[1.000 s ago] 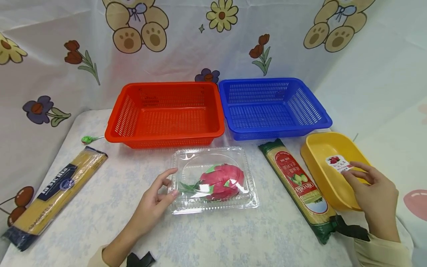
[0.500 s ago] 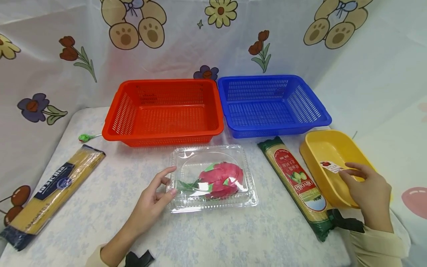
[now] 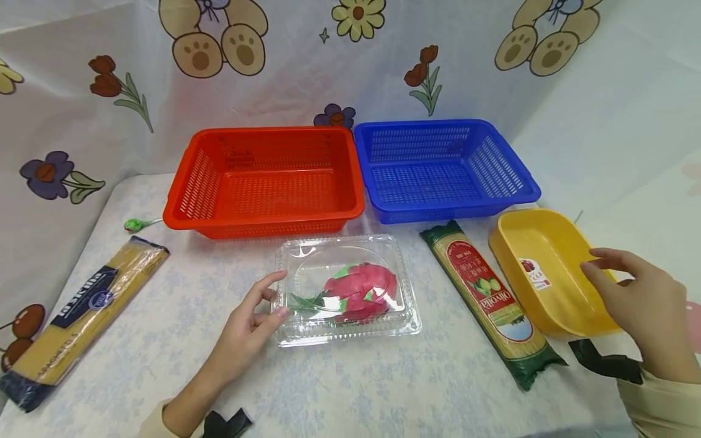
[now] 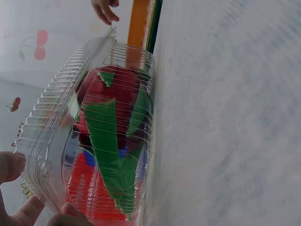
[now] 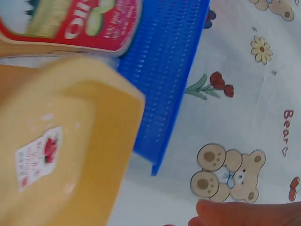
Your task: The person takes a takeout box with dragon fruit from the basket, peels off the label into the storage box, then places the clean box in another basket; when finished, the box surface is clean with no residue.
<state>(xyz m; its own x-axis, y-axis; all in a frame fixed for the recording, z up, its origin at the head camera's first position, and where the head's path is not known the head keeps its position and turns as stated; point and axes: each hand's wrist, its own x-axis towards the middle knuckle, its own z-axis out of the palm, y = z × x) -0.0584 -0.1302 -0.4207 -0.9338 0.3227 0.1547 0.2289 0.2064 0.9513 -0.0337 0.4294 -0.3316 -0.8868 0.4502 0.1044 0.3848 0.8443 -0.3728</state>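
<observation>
My left hand (image 3: 246, 325) rests its fingertips against the left edge of a clear plastic clamshell box (image 3: 306, 258). Inside the box lies a pink dragon fruit (image 3: 364, 292) with green leaves; the left wrist view shows these leaves (image 4: 110, 146) up close through the ribbed side. My right hand (image 3: 643, 298) hovers at the right rim of a yellow tub (image 3: 569, 243) and holds nothing visible. In the tub, toward its left side, lies a small white label (image 3: 535, 274) with a red fruit picture. Only a fingertip of that hand (image 5: 249, 214) shows in the right wrist view.
Beside the tub lies an Olivoilà spaghetti pack (image 3: 487, 298). A red basket (image 3: 274, 222) and a blue basket (image 3: 449, 213) stand at the back. Another spaghetti pack (image 3: 82, 328) and a green-topped lollipop (image 3: 134, 225) are at the left.
My right hand has let go of the label, which now lies in the tub, and has drawn back to the right. The left hand stays at the box. The view shifts slightly.
</observation>
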